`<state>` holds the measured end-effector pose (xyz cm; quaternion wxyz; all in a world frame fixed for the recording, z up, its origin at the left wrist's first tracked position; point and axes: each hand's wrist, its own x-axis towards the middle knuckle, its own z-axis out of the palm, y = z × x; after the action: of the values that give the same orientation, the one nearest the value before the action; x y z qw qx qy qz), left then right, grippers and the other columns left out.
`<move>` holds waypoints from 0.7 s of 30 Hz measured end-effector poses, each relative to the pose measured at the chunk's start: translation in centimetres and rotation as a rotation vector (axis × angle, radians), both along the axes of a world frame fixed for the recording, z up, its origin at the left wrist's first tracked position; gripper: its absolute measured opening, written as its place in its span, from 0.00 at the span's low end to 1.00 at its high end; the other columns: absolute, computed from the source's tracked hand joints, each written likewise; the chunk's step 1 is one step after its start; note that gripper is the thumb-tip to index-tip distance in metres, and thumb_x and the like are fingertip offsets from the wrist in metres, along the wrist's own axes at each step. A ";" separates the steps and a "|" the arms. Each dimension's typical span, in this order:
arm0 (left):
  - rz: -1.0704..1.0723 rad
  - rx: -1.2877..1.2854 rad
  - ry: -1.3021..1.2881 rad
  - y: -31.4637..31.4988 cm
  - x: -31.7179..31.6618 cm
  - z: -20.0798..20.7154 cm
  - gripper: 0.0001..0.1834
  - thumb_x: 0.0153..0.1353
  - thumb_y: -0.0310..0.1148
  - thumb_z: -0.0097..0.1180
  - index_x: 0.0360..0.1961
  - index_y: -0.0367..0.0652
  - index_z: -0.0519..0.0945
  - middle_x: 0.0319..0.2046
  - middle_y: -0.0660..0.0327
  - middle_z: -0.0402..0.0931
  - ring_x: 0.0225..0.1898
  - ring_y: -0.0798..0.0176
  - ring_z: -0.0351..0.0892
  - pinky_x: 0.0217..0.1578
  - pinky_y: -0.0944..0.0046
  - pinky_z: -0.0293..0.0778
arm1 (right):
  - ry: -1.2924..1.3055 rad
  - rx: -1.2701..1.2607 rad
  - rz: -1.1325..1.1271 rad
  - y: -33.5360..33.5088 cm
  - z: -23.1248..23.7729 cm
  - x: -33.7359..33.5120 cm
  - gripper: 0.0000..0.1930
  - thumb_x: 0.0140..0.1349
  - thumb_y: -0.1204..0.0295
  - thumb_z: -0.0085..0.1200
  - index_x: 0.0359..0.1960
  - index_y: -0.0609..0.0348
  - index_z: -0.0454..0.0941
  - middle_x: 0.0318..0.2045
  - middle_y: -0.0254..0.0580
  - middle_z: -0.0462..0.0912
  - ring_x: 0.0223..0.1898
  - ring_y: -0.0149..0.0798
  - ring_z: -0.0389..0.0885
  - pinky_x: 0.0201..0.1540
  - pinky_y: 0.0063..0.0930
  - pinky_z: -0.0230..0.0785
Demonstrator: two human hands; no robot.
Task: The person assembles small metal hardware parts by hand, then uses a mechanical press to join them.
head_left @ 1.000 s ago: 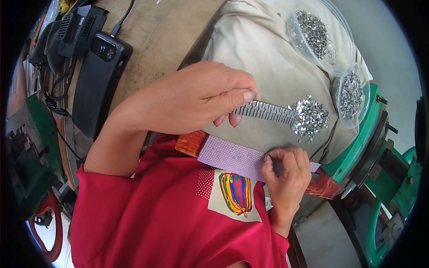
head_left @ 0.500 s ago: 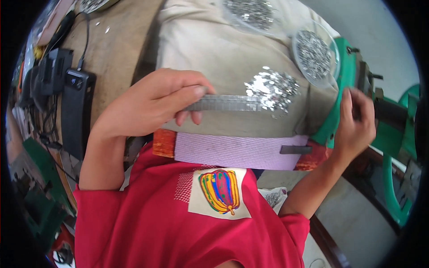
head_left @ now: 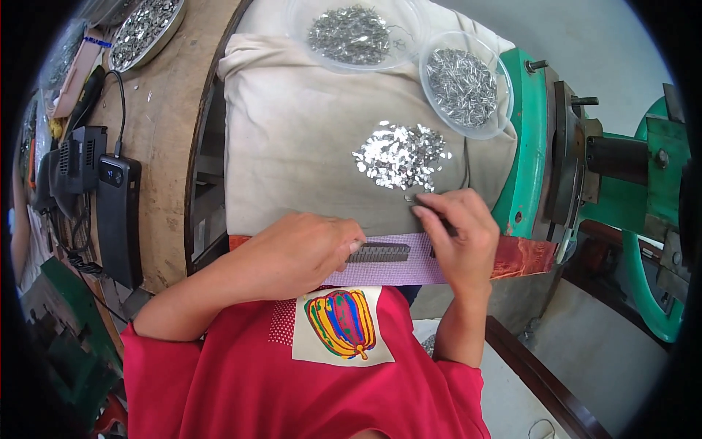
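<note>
My left hand (head_left: 307, 249) is closed on one end of a grey metal bar (head_left: 380, 253) with a row of crosswise notches. Its free end points right, above a lilac ribbed pad (head_left: 376, 276) close to my body. My right hand (head_left: 461, 230) is pinched shut just below a heap of small shiny metal pieces (head_left: 402, 155) on the beige cloth (head_left: 292, 146). At its fingertips shows a tiny metal piece (head_left: 409, 197); whether the fingers grip it is hard to see.
Two clear plastic bowls (head_left: 468, 132) of small metal parts stand at the far side of the cloth. Green machinery (head_left: 530, 146) borders the right. A wooden table (head_left: 157, 132) at left carries a black power bank (head_left: 119, 219), cables and a dish of metal pieces (head_left: 146, 33).
My left hand has drawn the bar from beside the heap toward my body. My right hand has come leftward from the green machine to the heap's near edge. The view has shifted.
</note>
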<state>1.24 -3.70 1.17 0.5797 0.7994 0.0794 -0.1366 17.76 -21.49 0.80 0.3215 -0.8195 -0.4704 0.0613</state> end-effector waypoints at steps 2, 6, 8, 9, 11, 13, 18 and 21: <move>0.015 0.006 -0.004 -0.3 0.3 0.1 0.11 0.70 0.34 0.47 0.43 0.36 0.76 0.31 0.43 0.78 0.36 0.35 0.78 0.39 0.42 0.71 | -0.022 -0.015 -0.001 0.2 -0.3 -0.3 0.08 0.49 0.79 0.69 0.32 0.59 0.85 0.26 0.39 0.80 0.30 0.42 0.79 0.32 0.35 0.70; 0.130 0.169 -0.081 -0.4 0.3 0.9 0.13 0.63 0.31 0.59 0.47 0.37 0.77 0.38 0.50 0.76 0.35 0.44 0.80 0.37 0.52 0.75 | -0.148 -0.031 0.000 0.5 -0.5 -0.7 0.07 0.48 0.77 0.68 0.30 0.56 0.83 0.26 0.37 0.77 0.29 0.42 0.77 0.33 0.37 0.68; 0.137 0.210 -0.072 -0.4 0.2 1.1 0.14 0.61 0.30 0.61 0.46 0.37 0.78 0.39 0.52 0.73 0.35 0.46 0.79 0.37 0.53 0.75 | -0.192 -0.042 0.007 0.6 -0.3 -0.7 0.07 0.48 0.76 0.68 0.29 0.55 0.82 0.26 0.37 0.76 0.29 0.42 0.77 0.33 0.37 0.67; 0.143 0.244 -0.061 -0.4 0.1 1.2 0.15 0.58 0.29 0.64 0.46 0.38 0.78 0.41 0.54 0.71 0.35 0.47 0.79 0.36 0.54 0.75 | -0.192 -0.045 0.016 0.6 -0.3 -0.7 0.07 0.48 0.76 0.68 0.30 0.55 0.82 0.26 0.37 0.75 0.30 0.42 0.76 0.33 0.37 0.67; 0.132 0.283 -0.092 -0.6 -0.2 0.9 0.15 0.58 0.28 0.64 0.45 0.38 0.78 0.41 0.55 0.71 0.34 0.48 0.79 0.36 0.53 0.76 | -0.161 -0.043 0.031 0.6 -0.2 -0.6 0.07 0.49 0.76 0.67 0.29 0.55 0.82 0.26 0.37 0.75 0.30 0.43 0.77 0.33 0.37 0.67; 0.119 0.320 -0.124 -1.0 -0.4 0.6 0.14 0.58 0.28 0.64 0.45 0.38 0.78 0.41 0.55 0.71 0.34 0.48 0.79 0.37 0.53 0.76 | -0.114 -0.025 0.047 0.4 0.0 -0.6 0.07 0.49 0.76 0.67 0.29 0.56 0.82 0.26 0.37 0.76 0.30 0.43 0.77 0.33 0.37 0.68; 0.042 0.392 -0.181 -1.5 -0.3 0.3 0.13 0.56 0.28 0.65 0.42 0.39 0.78 0.41 0.56 0.70 0.37 0.49 0.80 0.36 0.54 0.76 | -0.096 0.013 0.057 1.0 1.8 1.4 0.08 0.49 0.81 0.67 0.31 0.60 0.83 0.27 0.40 0.79 0.27 0.39 0.79 0.31 0.29 0.70; -0.001 0.448 -0.305 -0.8 0.9 0.5 0.17 0.56 0.29 0.66 0.46 0.40 0.79 0.46 0.56 0.72 0.46 0.49 0.79 0.43 0.52 0.75 | -0.178 0.091 -0.040 2.5 3.3 4.1 0.06 0.52 0.82 0.65 0.32 0.62 0.83 0.28 0.41 0.79 0.27 0.37 0.78 0.32 0.27 0.70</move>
<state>2.13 -4.47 1.66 0.3934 0.9191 0.0190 0.0059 21.87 -18.99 4.15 0.3163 -0.8156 -0.4829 -0.0396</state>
